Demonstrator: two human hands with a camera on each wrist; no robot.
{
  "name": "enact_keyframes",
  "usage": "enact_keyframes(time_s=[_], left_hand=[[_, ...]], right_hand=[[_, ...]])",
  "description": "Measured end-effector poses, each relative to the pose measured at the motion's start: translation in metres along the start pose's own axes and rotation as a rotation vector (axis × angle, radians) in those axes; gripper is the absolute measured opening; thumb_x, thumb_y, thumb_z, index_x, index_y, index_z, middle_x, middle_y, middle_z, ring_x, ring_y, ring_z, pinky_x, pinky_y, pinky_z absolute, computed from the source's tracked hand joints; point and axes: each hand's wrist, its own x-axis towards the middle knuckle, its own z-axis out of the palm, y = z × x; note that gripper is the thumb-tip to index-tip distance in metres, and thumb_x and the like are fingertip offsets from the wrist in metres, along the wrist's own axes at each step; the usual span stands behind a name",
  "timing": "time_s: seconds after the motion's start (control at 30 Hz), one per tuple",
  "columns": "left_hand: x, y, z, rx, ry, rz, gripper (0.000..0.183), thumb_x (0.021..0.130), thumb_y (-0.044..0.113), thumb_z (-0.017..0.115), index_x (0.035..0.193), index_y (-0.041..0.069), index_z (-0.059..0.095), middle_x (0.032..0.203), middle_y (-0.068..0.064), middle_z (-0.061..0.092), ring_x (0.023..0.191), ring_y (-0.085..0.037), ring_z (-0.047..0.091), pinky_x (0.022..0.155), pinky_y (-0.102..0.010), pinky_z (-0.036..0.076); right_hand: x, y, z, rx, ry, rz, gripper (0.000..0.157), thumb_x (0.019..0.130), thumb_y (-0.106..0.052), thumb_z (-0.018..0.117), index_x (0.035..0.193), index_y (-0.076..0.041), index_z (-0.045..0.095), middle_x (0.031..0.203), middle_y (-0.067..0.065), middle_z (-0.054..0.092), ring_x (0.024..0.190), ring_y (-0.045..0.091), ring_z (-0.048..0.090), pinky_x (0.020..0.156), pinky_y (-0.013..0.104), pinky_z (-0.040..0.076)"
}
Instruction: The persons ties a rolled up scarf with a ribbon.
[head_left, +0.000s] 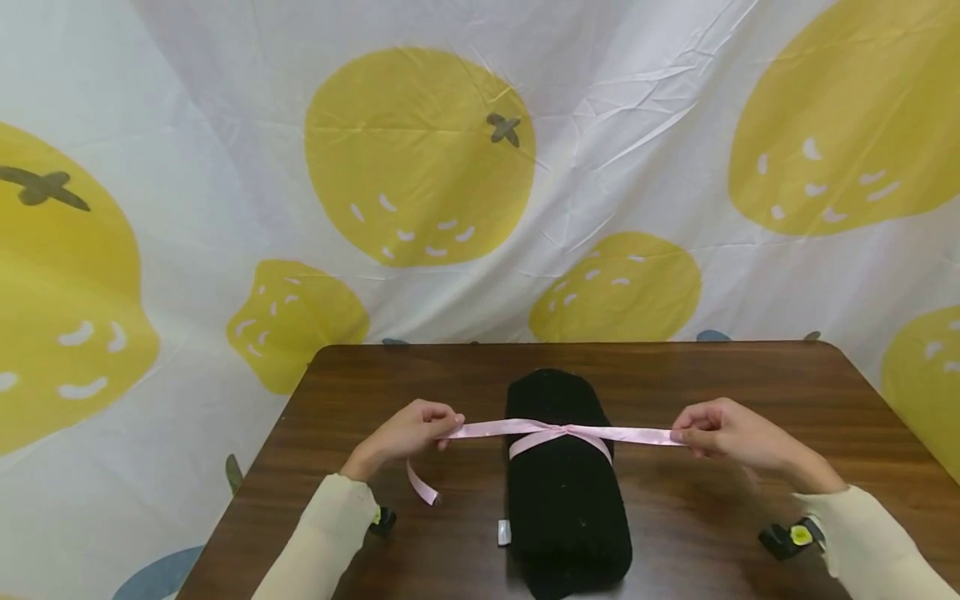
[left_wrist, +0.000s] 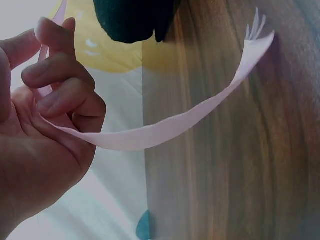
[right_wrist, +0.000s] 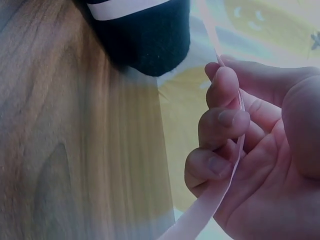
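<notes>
A pink satin ribbon (head_left: pixel 637 435) runs across a black, rounded, fabric-covered bundle (head_left: pixel 566 508) and crosses itself in a knot at the middle of its top. My left hand (head_left: pixel 412 429) pinches one end out to the left, and my right hand (head_left: pixel 731 437) pinches the other out to the right. Between the hands the ribbon is drawn nearly straight. In the left wrist view, a loose tail of ribbon (left_wrist: pixel 165 134) with a frayed tip hangs from the left hand (left_wrist: pixel 60 100). Another tail passes through the palm of the right hand (right_wrist: pixel 240 135).
The bundle lies lengthwise on a dark wooden table (head_left: pixel 420 375), with a small white tag (head_left: pixel 504 532) at its left side. Behind the table hangs a white cloth (head_left: pixel 450 300) printed with yellow fruit. A dark strap device (head_left: pixel 787 539) sits at the right wrist.
</notes>
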Motion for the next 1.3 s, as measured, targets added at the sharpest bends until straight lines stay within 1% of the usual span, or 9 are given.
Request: enact_keyframes(time_s=[0.17,0.27,0.53,0.63,0.73,0.9,1.03,1.2,1.3], left_hand=[[-0.004,-0.002,-0.006,-0.066,-0.006,-0.029,0.031,0.100,0.034,0.058,0.094,0.006,0.070,0.068,-0.003,0.059,0.058,-0.012,0.040,0.052,-0.022,0.033],[-0.007,-0.003,-0.010,-0.085,-0.006,-0.045,0.030,0.100,0.034,0.058,0.096,0.007,0.070,0.070,-0.007,0.062,0.057,-0.014,0.042,0.050,-0.023,0.035],[-0.013,-0.011,-0.019,-0.174,-0.051,-0.065,0.041,0.102,0.037,0.053,0.097,-0.001,0.070,0.074,-0.009,0.068,0.051,-0.010,0.047,0.049,-0.025,0.039],[-0.015,-0.017,-0.023,-0.214,-0.071,-0.095,0.050,0.103,0.040,0.051,0.100,-0.006,0.069,0.079,-0.016,0.070,0.051,-0.009,0.048,0.050,-0.024,0.040],[-0.018,-0.022,-0.026,-0.241,-0.085,-0.131,0.055,0.103,0.042,0.050,0.102,-0.010,0.068,0.085,-0.021,0.071,0.051,-0.009,0.050,0.050,-0.023,0.042],[-0.023,-0.030,-0.033,-0.249,-0.082,-0.160,0.055,0.102,0.046,0.050,0.099,-0.005,0.071,0.085,-0.015,0.073,0.052,-0.009,0.053,0.049,-0.023,0.043],[-0.027,-0.037,-0.039,-0.241,-0.076,-0.164,0.055,0.100,0.049,0.052,0.098,-0.003,0.072,0.087,-0.016,0.073,0.053,-0.010,0.055,0.050,-0.023,0.044],[-0.030,-0.046,-0.044,-0.229,-0.063,-0.184,0.052,0.100,0.047,0.053,0.099,-0.001,0.073,0.089,-0.016,0.074,0.055,-0.011,0.058,0.053,-0.024,0.046],[-0.031,-0.051,-0.045,-0.227,-0.045,-0.208,0.050,0.101,0.044,0.053,0.100,-0.002,0.072,0.087,-0.014,0.074,0.056,-0.011,0.059,0.053,-0.024,0.046]], right_hand=[[-0.005,0.001,-0.007,0.001,-0.004,-0.012,0.016,0.100,-0.013,0.058,0.100,-0.001,0.067,0.067,0.016,0.058,0.053,0.016,0.051,0.047,0.028,0.043],[-0.007,0.003,-0.012,-0.003,-0.004,-0.026,0.015,0.100,-0.012,0.057,0.101,-0.002,0.068,0.068,0.015,0.061,0.053,0.016,0.053,0.046,0.029,0.044],[-0.013,0.014,-0.024,0.042,-0.027,0.017,0.017,0.101,-0.012,0.054,0.104,-0.003,0.069,0.069,0.009,0.063,0.051,0.012,0.053,0.040,0.027,0.042],[-0.016,0.020,-0.028,0.071,-0.058,0.028,0.019,0.102,-0.011,0.052,0.105,-0.001,0.068,0.071,0.011,0.064,0.050,0.014,0.052,0.035,0.032,0.036],[-0.018,0.026,-0.031,0.112,-0.097,0.035,0.021,0.103,-0.009,0.050,0.105,0.004,0.066,0.073,0.013,0.065,0.053,0.014,0.054,0.036,0.038,0.034],[-0.020,0.036,-0.033,0.169,-0.138,0.061,0.026,0.104,-0.009,0.047,0.106,0.012,0.062,0.075,0.019,0.063,0.056,0.015,0.055,0.041,0.039,0.031],[-0.022,0.040,-0.034,0.190,-0.140,0.084,0.026,0.104,-0.011,0.046,0.105,0.011,0.062,0.076,0.022,0.062,0.056,0.018,0.054,0.041,0.041,0.028],[-0.024,0.047,-0.036,0.181,-0.142,0.098,0.025,0.105,-0.011,0.046,0.104,0.004,0.066,0.078,0.021,0.064,0.059,0.022,0.058,0.045,0.033,0.041],[-0.024,0.051,-0.037,0.174,-0.153,0.090,0.026,0.105,-0.011,0.044,0.104,0.002,0.066,0.076,0.020,0.064,0.057,0.025,0.057,0.047,0.032,0.045]])
